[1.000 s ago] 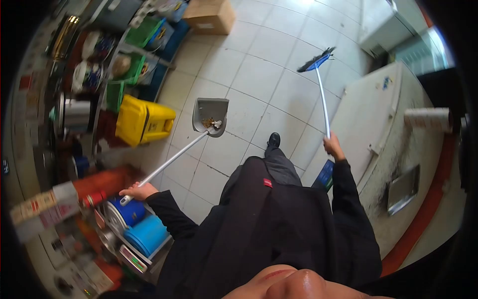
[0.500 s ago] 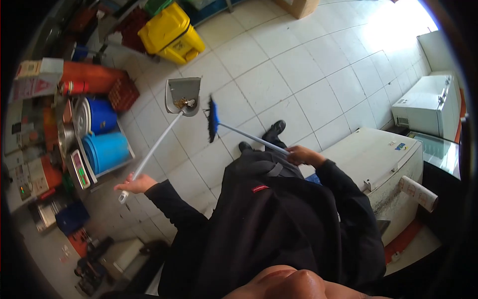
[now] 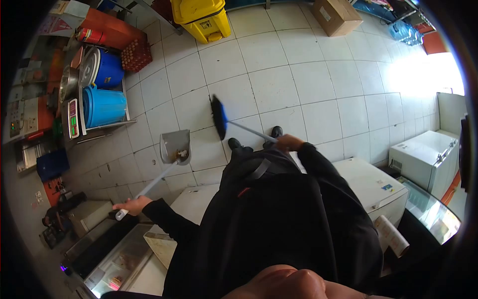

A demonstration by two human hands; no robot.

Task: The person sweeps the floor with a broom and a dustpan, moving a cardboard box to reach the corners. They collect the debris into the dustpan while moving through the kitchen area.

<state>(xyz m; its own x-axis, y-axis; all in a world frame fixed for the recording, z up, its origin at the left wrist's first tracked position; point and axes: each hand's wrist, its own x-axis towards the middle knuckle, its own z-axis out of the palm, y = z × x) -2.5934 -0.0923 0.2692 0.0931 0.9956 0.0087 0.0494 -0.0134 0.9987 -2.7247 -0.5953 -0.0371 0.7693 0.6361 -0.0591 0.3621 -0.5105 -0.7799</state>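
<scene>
Near the top end of its pale handle, my left hand (image 3: pixel 132 205) grips a long-handled grey dustpan (image 3: pixel 171 140). Some brown and whitish debris (image 3: pixel 178 155) lies inside the pan. My right hand (image 3: pixel 290 143) is closed around the shaft of a broom (image 3: pixel 219 117) with a blue head and dark bristles. The broom head is just above or on the tiles, ahead of my shoes and apart from the dustpan, to its upper right.
White floor tiles (image 3: pixel 279 82) spread ahead. A yellow pedal bin (image 3: pixel 211 27) and a cardboard box (image 3: pixel 336 18) stand at the far side. Blue tubs (image 3: pixel 105 106) and a digital scale (image 3: pixel 73 118) sit on the left. White freezers (image 3: pixel 423 159) are on the right.
My view has turned, bringing a display case at lower left into sight. The dustpan is now lower in view, closer to my body, and farther from the broom head. Both hands keep their holds.
</scene>
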